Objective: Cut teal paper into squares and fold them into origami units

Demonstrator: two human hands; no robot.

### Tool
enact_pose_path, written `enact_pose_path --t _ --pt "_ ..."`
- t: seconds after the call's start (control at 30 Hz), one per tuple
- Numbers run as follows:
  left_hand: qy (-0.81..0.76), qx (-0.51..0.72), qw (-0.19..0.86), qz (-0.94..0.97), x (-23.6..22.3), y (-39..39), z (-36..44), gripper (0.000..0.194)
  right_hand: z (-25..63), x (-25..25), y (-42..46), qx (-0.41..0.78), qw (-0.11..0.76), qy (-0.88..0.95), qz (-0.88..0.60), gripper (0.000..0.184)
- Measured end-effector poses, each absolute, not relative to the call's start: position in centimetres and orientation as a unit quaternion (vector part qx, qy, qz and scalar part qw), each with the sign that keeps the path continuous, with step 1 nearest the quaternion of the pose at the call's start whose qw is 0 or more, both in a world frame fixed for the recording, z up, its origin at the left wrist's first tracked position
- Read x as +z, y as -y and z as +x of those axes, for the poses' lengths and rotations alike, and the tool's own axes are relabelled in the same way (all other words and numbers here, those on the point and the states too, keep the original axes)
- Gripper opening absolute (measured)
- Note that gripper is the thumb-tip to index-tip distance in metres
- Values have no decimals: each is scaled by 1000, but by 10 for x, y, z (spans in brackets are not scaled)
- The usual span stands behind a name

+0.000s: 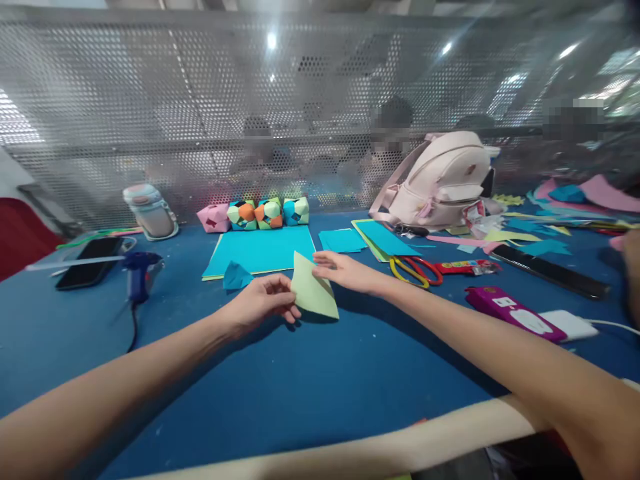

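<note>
Between my hands is a sheet of pale green paper [314,293], tilted above the blue table. My left hand [267,300] pinches its left edge between thumb and fingers. At the upper right edge, my right hand [345,270] touches the sheet with its fingers fairly straight; its fingertips are partly behind the paper's edge, so its grip is unclear. Just behind my left hand lies a small folded blue paper piece [236,276]. Beyond it a large blue sheet [260,250] rests on a green-edged one.
Several folded paper balls [270,215] line the back by a perforated metal screen [210,133]. At left are a glue gun [140,273], a phone [90,263] and a bottle [151,212]. Scissors [415,272], a backpack [445,180] and a purple packet [515,313] are at right.
</note>
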State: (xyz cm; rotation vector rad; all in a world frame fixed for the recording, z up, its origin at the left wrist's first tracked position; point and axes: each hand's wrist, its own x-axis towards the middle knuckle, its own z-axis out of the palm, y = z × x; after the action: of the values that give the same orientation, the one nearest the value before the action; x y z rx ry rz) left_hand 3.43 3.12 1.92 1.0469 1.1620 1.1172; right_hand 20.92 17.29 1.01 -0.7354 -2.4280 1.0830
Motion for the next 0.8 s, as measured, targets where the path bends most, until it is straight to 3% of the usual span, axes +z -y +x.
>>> enact_pose_path --t 0.13,0.27,0.47,0.57,0.67,0.8 --pt "-498 451 583 456 21 -13 27 37 208 13 -151 479 169 832 -222 48" --pt "-560 488 516 427 19 -4 19 32 212 20 -133 515 195 794 -257 34" --pt "-606 553 341 459 30 7 8 17 215 26 -99 316 353 859 -195 18" --pt "-602 557 264 507 40 16 9 13 218 25 -88 279 396 863 -145 15" --pt "-608 564 243 503 44 21 11 14 222 22 -87 311 386 843 -210 16" --pt "-606 591 296 442 36 19 9 21 225 15 -94 438 323 782 -304 27"
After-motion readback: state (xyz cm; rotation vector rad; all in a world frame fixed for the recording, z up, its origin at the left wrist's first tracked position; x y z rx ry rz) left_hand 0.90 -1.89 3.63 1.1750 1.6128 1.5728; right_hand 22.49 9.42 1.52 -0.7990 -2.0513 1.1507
